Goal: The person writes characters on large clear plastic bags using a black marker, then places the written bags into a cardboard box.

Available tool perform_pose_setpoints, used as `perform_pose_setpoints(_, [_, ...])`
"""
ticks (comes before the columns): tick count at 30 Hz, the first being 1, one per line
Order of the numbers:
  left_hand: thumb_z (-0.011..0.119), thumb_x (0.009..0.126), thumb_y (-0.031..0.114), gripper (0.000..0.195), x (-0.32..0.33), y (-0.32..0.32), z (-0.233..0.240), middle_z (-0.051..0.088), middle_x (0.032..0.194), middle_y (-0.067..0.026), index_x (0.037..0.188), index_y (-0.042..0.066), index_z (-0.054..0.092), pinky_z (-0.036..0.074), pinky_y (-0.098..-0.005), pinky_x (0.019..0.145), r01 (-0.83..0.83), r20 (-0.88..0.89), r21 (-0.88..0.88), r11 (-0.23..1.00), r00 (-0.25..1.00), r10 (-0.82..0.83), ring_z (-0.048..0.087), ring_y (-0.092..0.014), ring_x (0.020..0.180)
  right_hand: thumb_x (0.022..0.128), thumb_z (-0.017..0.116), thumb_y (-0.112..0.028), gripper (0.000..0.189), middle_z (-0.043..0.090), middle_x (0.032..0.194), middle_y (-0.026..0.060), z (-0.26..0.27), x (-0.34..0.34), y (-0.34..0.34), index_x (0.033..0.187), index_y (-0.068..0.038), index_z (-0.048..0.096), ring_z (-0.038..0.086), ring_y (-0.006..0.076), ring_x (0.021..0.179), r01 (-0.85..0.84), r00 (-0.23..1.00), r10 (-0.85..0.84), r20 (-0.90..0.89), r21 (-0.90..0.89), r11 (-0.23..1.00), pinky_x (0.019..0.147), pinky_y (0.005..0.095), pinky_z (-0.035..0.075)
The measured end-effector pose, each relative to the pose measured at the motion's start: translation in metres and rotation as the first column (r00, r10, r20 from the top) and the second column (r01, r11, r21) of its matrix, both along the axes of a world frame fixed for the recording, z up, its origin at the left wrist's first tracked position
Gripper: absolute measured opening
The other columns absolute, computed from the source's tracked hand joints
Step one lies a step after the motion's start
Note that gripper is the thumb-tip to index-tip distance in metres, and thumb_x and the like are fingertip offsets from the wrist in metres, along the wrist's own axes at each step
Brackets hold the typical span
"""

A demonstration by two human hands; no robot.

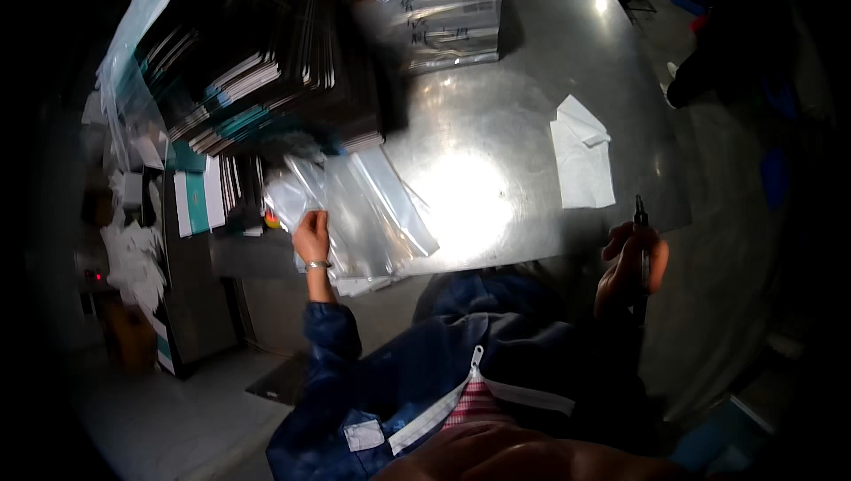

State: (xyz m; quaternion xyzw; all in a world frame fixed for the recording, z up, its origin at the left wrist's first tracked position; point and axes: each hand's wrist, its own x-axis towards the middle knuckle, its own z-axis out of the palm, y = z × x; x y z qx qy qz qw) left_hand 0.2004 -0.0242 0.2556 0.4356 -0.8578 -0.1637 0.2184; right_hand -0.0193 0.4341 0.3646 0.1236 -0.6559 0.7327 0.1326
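Observation:
My left hand, with a bracelet at the wrist, pinches the edge of a clear plastic sleeve. To its right, more clear plastic sleeves lie in a loose stack at the near edge of a metal table, with white sheets jutting out below. Beyond the table's right corner, my right hand is closed around a dark pen or marker, its tip pointing away from me. A folded white cloth or paper rests on the tabletop ahead of that hand.
Tall stacks of dark, flat boards or folders fill the table's left side, near a white-and-teal piece. A carton bearing writing stands at the back. Plastic sheeting hangs at far left. A person's leg and shoe show at upper right.

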Motion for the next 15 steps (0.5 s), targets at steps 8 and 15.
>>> perform_pose_setpoints(8, [0.063, 0.099, 0.017, 0.017, -0.075, 0.052, 0.117, 0.062, 0.078, -0.0008, 0.098, 0.000, 0.063, 0.040, -0.0205, 0.061, 0.231, -0.696, 0.239, 0.943, 0.718, 0.001, 0.054, -0.006, 0.065, 0.092, 0.046, -0.006, 0.023, 0.063, 0.078, 0.0174, -0.002, -0.011, 0.010, 0.110, 0.005, 0.055, 0.047, 0.0121, 0.052, 0.105, 0.994, -0.105, -0.029, 0.005, 0.994, 0.055, 0.0258, 0.043])
perform_pose_setpoints(15, [0.061, 0.101, 0.023, 0.017, -0.108, 0.090, 0.120, 0.062, 0.072, 0.0006, 0.092, 0.008, 0.059, 0.028, -0.0170, 0.038, 0.259, -0.794, 0.405, 0.877, 0.575, 0.197, 0.048, -0.002, 0.048, 0.101, 0.050, -0.019, 0.025, 0.067, 0.094, 0.0162, -0.006, 0.003, -0.029, 0.116, 0.000, 0.055, 0.060, 0.0168, 0.067, -0.399, 0.914, 0.398, -0.076, 0.001, 0.917, 0.065, 0.0267, 0.051])
